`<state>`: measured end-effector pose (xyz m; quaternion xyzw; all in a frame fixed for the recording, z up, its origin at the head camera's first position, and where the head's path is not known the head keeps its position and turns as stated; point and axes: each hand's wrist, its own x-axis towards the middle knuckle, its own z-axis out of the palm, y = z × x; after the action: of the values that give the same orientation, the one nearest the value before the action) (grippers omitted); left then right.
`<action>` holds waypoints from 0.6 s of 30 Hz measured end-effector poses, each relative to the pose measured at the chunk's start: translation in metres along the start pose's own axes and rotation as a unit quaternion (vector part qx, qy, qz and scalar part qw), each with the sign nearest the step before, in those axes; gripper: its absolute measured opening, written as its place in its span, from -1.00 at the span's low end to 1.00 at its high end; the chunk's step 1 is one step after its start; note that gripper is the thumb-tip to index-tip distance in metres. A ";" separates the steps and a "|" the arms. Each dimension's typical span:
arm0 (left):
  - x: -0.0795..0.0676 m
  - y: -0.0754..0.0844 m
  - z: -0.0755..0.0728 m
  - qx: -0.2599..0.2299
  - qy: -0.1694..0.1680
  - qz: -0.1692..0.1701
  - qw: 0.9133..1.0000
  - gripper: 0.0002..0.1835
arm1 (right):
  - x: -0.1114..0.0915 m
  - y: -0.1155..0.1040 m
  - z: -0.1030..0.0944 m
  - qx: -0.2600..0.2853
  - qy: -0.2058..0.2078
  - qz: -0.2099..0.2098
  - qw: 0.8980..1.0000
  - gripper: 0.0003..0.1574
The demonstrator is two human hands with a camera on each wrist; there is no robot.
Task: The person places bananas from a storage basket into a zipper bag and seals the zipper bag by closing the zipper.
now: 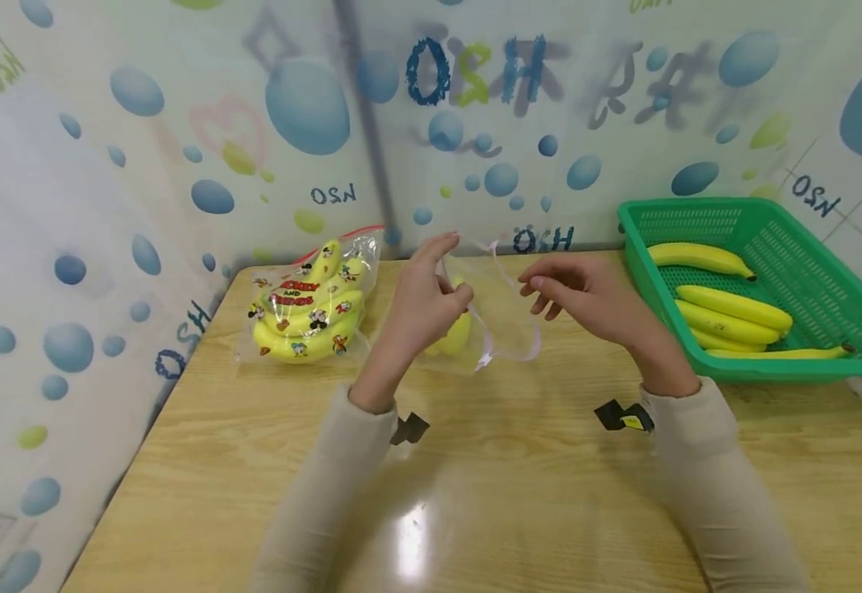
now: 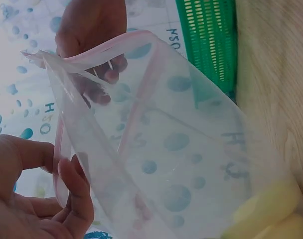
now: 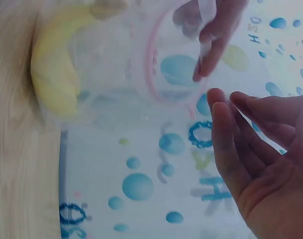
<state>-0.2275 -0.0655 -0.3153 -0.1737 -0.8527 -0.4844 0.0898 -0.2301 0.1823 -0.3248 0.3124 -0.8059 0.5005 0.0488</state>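
Note:
A clear zip bag [image 2: 176,134] with a pinkish rim gapes open between my two hands. Yellow bananas [image 3: 52,64] lie at its bottom, seen through the plastic. My left hand [image 1: 431,301] pinches the bag's rim between thumb and fingers. At the other side of the mouth is my right hand [image 1: 586,296], fingers loosely bent with nothing between them; in the right wrist view the fingertips [image 3: 222,112] are just off the rim. To the left, a second zip bag [image 1: 308,309], printed with cartoon figures and full of bananas, lies on the table.
A green plastic basket [image 1: 808,368] stands at the table's right side, holding several bananas [image 1: 734,309]. Behind the wooden table [image 1: 519,494] hangs a white curtain [image 1: 416,181] with blue drop prints. Small black devices [image 1: 623,416] sit at both wrists.

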 end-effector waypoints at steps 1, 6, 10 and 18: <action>0.000 0.000 -0.001 -0.003 -0.002 -0.003 1.000 -0.27 | -0.002 -0.001 -0.005 -0.001 0.001 -0.003 1.000 -0.75; -0.001 -0.003 -0.003 -0.014 -0.006 -0.017 1.000 -0.26 | -0.014 -0.009 -0.036 -0.060 -0.014 0.006 0.998 -0.76; -0.002 -0.003 -0.004 -0.015 -0.004 -0.025 1.000 -0.25 | -0.016 -0.012 -0.068 -0.190 -0.035 0.065 0.979 -0.76; -0.004 -0.004 -0.006 -0.010 0.002 -0.028 1.000 -0.26 | -0.015 0.032 -0.154 -0.351 -0.139 0.164 0.911 -0.54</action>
<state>-0.2258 -0.0738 -0.3166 -0.1494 -0.8522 -0.4955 0.0764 -0.2719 0.3282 -0.2797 0.2054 -0.9681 0.1379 -0.0397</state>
